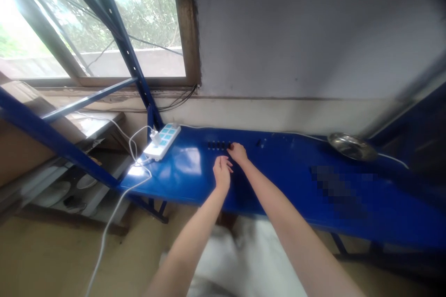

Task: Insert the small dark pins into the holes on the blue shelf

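Black pieces (218, 145), perhaps five, one row; right hand (239, 153) at end.

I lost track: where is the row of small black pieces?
In the head view, the row of small black pieces lies just left of the right hand, towards the back of the blue table.

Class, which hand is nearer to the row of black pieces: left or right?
Right. The right hand is at the right end of the row; the left hand is on its near side, slightly apart.
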